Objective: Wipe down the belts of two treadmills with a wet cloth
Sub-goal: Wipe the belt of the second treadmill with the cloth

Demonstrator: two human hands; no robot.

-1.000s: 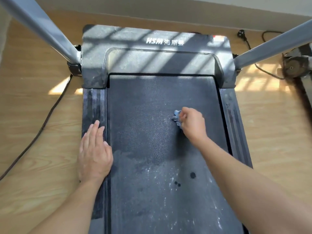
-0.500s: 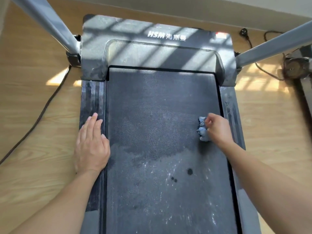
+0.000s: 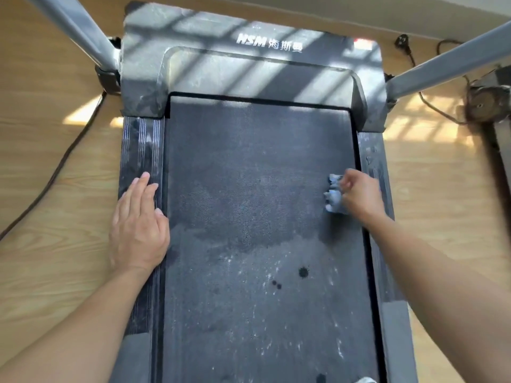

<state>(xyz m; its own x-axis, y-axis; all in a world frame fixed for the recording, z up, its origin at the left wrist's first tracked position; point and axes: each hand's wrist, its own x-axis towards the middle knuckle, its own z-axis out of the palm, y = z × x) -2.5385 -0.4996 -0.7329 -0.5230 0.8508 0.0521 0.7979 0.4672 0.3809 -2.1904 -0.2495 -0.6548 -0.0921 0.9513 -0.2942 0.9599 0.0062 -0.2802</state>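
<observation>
A dark treadmill belt (image 3: 249, 189) runs up the middle of the view, greyer and smoother in its far half, with white specks and dark drops in its near half. My right hand (image 3: 360, 193) grips a bunched blue-grey cloth (image 3: 334, 194) and holds it against the belt at its right edge. My left hand (image 3: 138, 225) lies flat with straight fingers on the ribbed left side rail (image 3: 141, 145).
A grey motor cover (image 3: 249, 59) with white lettering closes the belt's far end. Two grey uprights (image 3: 77, 31) (image 3: 448, 67) rise at either side. Black cables (image 3: 55, 175) lie on the wooden floor (image 3: 41, 106). Part of another machine (image 3: 489, 103) stands at the far right.
My right hand has swept the cloth from the middle of the belt to its right edge. My left hand has stayed on the left rail.
</observation>
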